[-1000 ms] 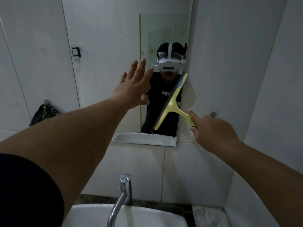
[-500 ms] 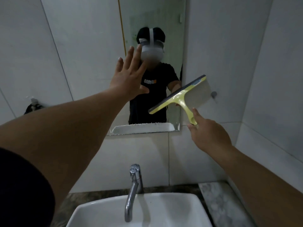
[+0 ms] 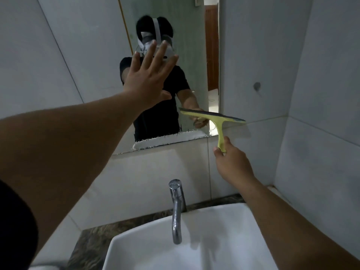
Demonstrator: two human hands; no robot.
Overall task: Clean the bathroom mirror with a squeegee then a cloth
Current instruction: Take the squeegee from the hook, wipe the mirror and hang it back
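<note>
The right hand (image 3: 231,160), fingers closed on the yellow squeegee (image 3: 214,118), has turned its blade from steep to level at the lower right of the mirror (image 3: 187,45), probably finishing a stroke, while the left hand (image 3: 150,78) stays spread wide.

A dark mottled stone counter (image 3: 91,242) runs along the foot of the white tiled wall, showing at the left of the basin and in a narrow strip behind it. A white basin (image 3: 194,248) sits on the counter and fills most of its middle and front. A chrome tap (image 3: 176,209) stands at the basin's back edge, its spout bending down over the bowl.
</note>
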